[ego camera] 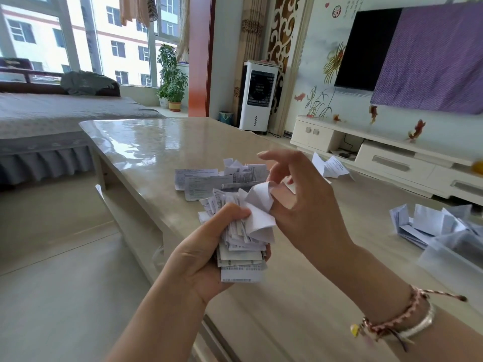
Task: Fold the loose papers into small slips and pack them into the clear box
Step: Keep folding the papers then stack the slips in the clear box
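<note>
We found the left hand [206, 254] clamped on a thick bundle of folded white printed slips [241, 246] above the glossy beige counter [146, 142], while the right hand [295, 202] pinched a white slip [258, 205] atop it. The frosted clear plastic box [454, 254] stood well apart at right; in our judgement, the overfull bundle could shed slips in transit.

Head camera looks down, close over the table [156, 142]

both hands [295, 205] on a paper wad [243, 239] above the table [146, 142]

Potted plant [173, 82], white fan [257, 96]
</note>
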Tool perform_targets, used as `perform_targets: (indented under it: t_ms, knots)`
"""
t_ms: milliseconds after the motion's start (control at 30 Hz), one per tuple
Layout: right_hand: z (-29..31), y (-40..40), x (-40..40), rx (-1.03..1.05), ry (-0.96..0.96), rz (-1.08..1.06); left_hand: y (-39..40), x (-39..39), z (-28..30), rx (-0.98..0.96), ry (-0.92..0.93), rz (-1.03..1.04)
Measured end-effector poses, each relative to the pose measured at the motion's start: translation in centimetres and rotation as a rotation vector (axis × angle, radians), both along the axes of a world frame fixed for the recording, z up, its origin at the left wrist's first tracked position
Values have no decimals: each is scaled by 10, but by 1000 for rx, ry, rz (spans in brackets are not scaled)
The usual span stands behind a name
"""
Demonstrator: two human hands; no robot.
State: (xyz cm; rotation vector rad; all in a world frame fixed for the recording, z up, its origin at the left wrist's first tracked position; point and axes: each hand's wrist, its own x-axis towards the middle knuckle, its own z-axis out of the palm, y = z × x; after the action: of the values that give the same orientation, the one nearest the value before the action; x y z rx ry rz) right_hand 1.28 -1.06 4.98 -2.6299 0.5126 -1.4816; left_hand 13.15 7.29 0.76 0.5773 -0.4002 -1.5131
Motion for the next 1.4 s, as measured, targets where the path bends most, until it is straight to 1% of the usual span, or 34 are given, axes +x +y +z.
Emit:
perform_targets:
  t_ms: [100,200,267,367,433,500,567,700,833,900,967,1000,1033,1100,1133,1200,1267,1333,1400]
  knots:
    - [8,3,-1,204,47,-38,1,0,2,29,-87,79]
    - [17,4,-4,379,98,14,1,-1,3,62,-242,191]
    - [22,7,-5,457,132,78,0,0,2,51,-345,279]
    - [21,13,-4,503,239,138,0,1,2,19,-399,375]
    - [15,18,-1,498,305,188,2,4,3,-16,-375,365]
    - [8,19,2,445,341,233,5,10,4,-30,-327,338]
    - [1,18,5,438,348,267,8,17,6,-15,-248,304]
    - [-11,17,9,450,344,330,13,26,2,22,-172,276]
    - [-17,15,17,339,457,373,11,37,-3,43,-122,241]
    - [-14,6,22,310,405,316,6,42,-4,46,-103,255]
    - [-8,-17,29,328,287,162,1,48,-4,75,-134,311]
    - [-7,-33,33,328,264,59,-1,51,-3,90,-149,347]
    - [-6,-51,37,314,291,-56,-1,54,-2,97,-157,369]
    - [-9,-82,44,251,459,-253,-2,59,-1,115,-166,379]
    - [-13,-94,48,208,548,-303,-3,61,-1,126,-170,377]
    - [-23,-110,57,138,635,-332,-5,61,-1,143,-165,386]
    - [-28,-117,66,94,609,-344,-7,60,-1,139,-151,401]
    - [-29,-119,69,48,510,-375,-9,61,-1,138,-150,410]
    - [-22,-118,62,54,375,-376,-11,63,-3,147,-151,407]
